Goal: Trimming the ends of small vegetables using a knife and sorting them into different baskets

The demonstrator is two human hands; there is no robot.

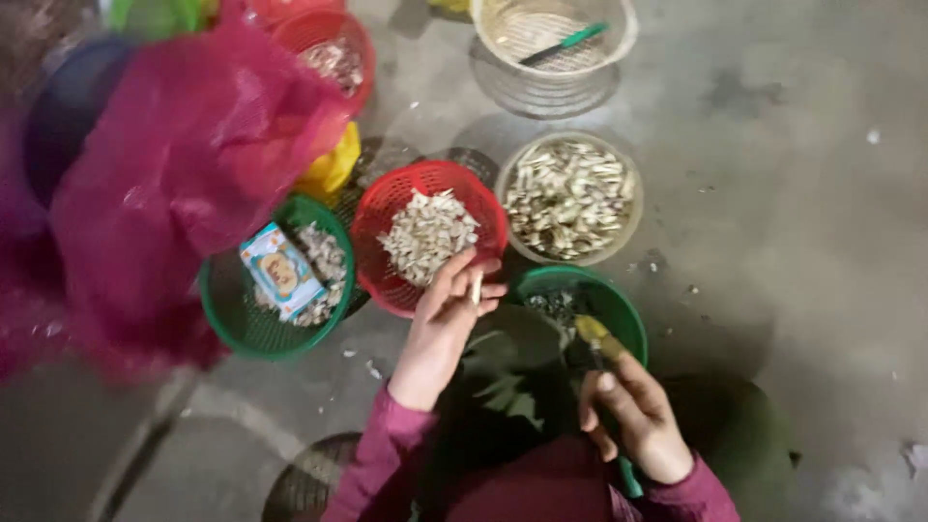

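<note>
My left hand (447, 319) pinches a small pale peeled clove (477, 286) over the near rim of a red basket (387, 208) holding a heap of pale peeled pieces. Lower right, my right hand (633, 414) is closed on a small knife with a yellowish blade (592, 333), its tip pointing up over a green basket (619, 300) on my lap that holds dark scraps. Both sleeves are dark pink.
A cream basket (628, 208) of unpeeled pieces sits behind the green one. A green basket (227, 309) at left holds a small printed box (281, 272) and peelings. A pink mesh bag (174, 184) hangs at left. A pale basket (619, 39) with a green-handled tool stands far back.
</note>
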